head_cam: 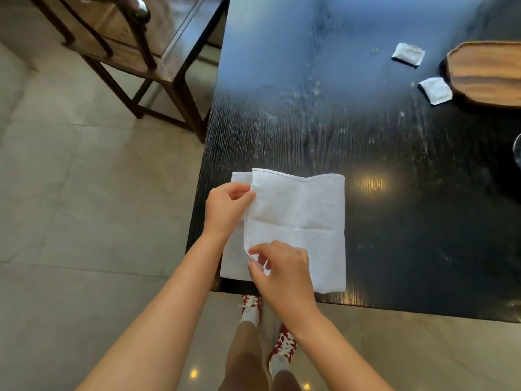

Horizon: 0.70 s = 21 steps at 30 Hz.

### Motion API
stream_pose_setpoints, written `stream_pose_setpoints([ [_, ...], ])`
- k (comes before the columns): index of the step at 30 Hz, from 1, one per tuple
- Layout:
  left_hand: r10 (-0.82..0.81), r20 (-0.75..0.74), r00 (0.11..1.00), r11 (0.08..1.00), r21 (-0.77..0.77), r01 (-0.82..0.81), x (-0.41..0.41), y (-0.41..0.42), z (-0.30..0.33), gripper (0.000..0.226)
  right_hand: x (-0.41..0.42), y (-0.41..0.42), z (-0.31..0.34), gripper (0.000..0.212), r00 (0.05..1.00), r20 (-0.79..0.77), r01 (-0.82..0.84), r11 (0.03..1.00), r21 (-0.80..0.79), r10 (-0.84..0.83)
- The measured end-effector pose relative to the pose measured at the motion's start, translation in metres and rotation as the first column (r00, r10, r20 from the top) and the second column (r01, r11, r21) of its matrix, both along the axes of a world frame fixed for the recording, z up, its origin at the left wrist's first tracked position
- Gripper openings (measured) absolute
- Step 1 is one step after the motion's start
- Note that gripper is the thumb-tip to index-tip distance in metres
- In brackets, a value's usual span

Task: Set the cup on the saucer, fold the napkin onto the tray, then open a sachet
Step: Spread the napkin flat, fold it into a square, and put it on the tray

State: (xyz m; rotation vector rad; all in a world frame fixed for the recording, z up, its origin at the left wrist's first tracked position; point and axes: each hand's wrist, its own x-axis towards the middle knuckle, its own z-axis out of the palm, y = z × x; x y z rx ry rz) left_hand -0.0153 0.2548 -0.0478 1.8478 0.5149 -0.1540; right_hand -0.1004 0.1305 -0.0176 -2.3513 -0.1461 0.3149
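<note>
A white cloth napkin lies at the near left corner of the black table, its upper layer partly folded over to the right. My left hand pinches the upper left edge of the folded layer. My right hand pinches the lower left corner of the same layer, lifted slightly off the sheet beneath. Two small white sachets lie far right on the table: one further back, one touching the wooden tray. No cup or saucer is in view.
A dark wooden chair stands on the tiled floor left of the table. A dark rounded object is cut off at the right edge. My legs and red-and-white shoes stand close to the table's front edge.
</note>
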Motion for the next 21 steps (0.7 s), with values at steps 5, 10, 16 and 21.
stream_pose_setpoints([
  [5, -0.001, 0.035, 0.999, 0.977, 0.211, -0.007, -0.004, 0.022, -0.013, 0.008, -0.001, 0.017, -0.006, 0.017, 1.000, 0.013, -0.014, 1.000, -0.008, 0.014],
  [10, 0.027, 0.016, 1.000, 0.939, 0.344, -0.031, -0.004, 0.035, -0.026, 0.006, -0.002, 0.037, -0.024, 0.014, 1.000, 0.018, -0.024, 0.998, -0.066, 0.025],
  [16, -0.005, 0.067, 0.998, 0.897, 0.441, -0.025, -0.002, 0.033, -0.032, 0.003, -0.013, 0.047, -0.049, 0.023, 0.982, 0.049, -0.168, 0.957, -0.237, 0.185],
  [21, -0.001, 0.020, 1.000, 0.873, 0.488, -0.009, 0.000, 0.034, -0.032, 0.007, -0.009, 0.033, -0.055, 0.030, 0.951, 0.205, -0.163, 0.938, -0.307, 0.232],
])
